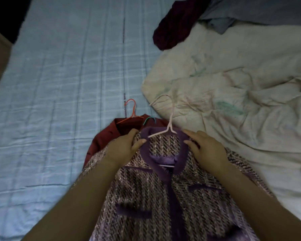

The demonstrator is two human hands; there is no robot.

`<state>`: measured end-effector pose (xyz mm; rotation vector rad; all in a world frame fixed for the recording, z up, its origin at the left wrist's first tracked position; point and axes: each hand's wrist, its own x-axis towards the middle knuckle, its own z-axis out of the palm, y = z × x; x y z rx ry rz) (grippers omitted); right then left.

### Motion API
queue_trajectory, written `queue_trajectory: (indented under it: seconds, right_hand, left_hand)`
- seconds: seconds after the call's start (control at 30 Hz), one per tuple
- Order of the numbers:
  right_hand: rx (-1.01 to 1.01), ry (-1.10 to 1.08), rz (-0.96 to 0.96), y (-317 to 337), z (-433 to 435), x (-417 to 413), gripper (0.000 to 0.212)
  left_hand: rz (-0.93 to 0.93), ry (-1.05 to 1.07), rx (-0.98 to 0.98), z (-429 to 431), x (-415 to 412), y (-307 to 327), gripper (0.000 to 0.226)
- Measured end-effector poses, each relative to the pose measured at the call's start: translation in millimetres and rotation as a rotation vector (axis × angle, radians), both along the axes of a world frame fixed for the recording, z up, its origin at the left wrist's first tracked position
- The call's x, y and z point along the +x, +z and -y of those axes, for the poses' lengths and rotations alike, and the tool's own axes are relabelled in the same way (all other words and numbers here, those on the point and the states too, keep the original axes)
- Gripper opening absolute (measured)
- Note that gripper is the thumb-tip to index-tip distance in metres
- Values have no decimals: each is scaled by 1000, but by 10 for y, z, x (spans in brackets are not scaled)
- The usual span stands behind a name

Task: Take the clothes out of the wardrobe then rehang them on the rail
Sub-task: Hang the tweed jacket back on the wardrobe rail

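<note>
Purple tweed jacket [163,197] on pink hanger [170,122]; left hand [125,146], right hand [207,148] pinch its plush collar [145,151].

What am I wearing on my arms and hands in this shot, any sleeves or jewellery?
Nothing that the dim picture shows. The left hand and right hand carry no gloves, rings, watch or bracelet. Both arms are bare to the frame's edge, with no sleeves or cuffs.

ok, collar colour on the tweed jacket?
Solid purple collar against the pink-and-dark woven tweed jacket; clearest in the head view.
</note>
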<state>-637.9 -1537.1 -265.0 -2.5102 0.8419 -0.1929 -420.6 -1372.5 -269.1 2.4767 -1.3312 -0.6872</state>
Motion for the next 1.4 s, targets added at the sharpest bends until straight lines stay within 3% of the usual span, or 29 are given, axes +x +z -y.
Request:
queue_trajectory:
  seconds: [0.2, 0.4, 0.7, 1.0, 1.4]
  right_hand:
    - [-158, 58, 217, 824, -1106, -99, 45]
    - [-281, 208, 383, 1441, -2492, 85, 41]
    - [-247, 662, 533, 1838, -4946, 972, 37]
    - [-68, 1096, 627, 1710, -7042, 2185, 36]
    - [157, 1351, 655, 1739, -9507, 4649, 34]
  left_hand:
    - [245, 175, -348, -1234, -310, 966, 48]
    - [354, 400, -529, -2902, -527, 1626, 37]
    - [458, 872, -503, -5850, -662, 1807, 43]
    - [647, 1198, -392, -8002, -467, 1818, 54]
    - [641, 1348, -223, -10285, 1493, 1975, 59]
